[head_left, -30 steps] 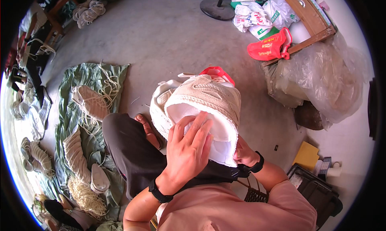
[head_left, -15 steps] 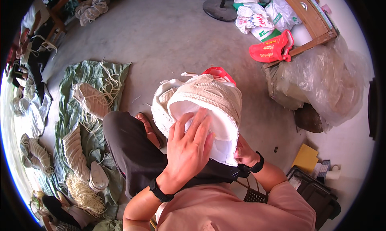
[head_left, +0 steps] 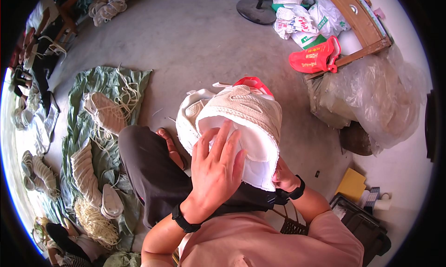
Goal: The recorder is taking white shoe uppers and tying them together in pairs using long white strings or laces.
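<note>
In front of my lap is a bundle of cream knitted shoe uppers [head_left: 251, 104], with the white lining of the nearest one turned toward me. My left hand [head_left: 214, 167] lies over that opening, fingers stretched out and slightly apart, tips at the white inner side. At the lower right edge, my right hand [head_left: 285, 176] grips the uppers from the side; its fingers are partly hidden behind them. A bright red piece [head_left: 254, 84] shows at the far end of the bundle.
Left of my knee, a green sheet [head_left: 83, 90] bears a nested row of uppers [head_left: 86, 174], a single upper [head_left: 106, 113] and a heap of pale laces [head_left: 95, 223]. At right stand a plastic-wrapped bundle [head_left: 371, 100], a red slipper-like item [head_left: 316, 56] and a dark bin [head_left: 362, 225].
My left fingers have shifted slightly to the left across the white lining. The right hand keeps its place at the edge.
</note>
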